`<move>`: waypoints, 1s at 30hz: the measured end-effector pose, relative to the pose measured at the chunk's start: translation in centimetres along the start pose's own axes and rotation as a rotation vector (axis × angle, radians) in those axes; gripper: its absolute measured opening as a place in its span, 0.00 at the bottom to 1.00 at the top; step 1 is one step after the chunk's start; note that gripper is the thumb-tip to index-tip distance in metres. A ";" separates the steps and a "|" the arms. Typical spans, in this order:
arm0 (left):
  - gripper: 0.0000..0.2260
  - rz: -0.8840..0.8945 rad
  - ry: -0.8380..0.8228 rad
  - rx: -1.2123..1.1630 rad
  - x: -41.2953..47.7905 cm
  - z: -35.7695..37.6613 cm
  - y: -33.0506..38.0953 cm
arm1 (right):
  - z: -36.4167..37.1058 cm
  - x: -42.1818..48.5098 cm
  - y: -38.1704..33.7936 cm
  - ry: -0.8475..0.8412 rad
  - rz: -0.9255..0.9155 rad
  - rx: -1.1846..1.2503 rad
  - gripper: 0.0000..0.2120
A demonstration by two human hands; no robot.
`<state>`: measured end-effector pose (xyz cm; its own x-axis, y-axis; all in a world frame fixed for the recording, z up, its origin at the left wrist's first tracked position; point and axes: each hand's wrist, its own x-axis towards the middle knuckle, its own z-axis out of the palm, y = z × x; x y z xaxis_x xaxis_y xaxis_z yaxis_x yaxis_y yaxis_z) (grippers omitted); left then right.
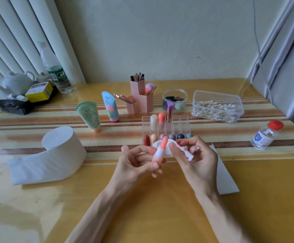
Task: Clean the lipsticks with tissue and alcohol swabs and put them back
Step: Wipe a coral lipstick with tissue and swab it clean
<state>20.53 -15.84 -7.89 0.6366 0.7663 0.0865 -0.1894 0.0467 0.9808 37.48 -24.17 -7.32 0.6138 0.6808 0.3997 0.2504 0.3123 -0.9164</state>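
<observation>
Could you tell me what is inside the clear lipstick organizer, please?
The organizer holds six lipsticks in its front row and three behind; the other back slots look empty. The tissue and right hand cover the front row's lower parts.

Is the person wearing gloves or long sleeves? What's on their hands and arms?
No gloves. The left hand and the right hand are bare, with no rings on the fingers that show. The arms are bare too, as far as the picture goes: no sleeves, no watch, no bracelet. The nails look plain, without bright polish.
</observation>
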 end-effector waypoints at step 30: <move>0.31 -0.174 -0.342 -0.119 -0.3 -0.7 0.4 | -0.8 1.0 1.1 -0.596 0.349 0.384 0.13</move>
<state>19.74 -15.65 -7.69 0.8751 0.4839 -0.0060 -0.1295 0.2461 0.9606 38.98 -23.63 -7.91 0.0775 0.9879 0.1344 -0.2256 0.1486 -0.9628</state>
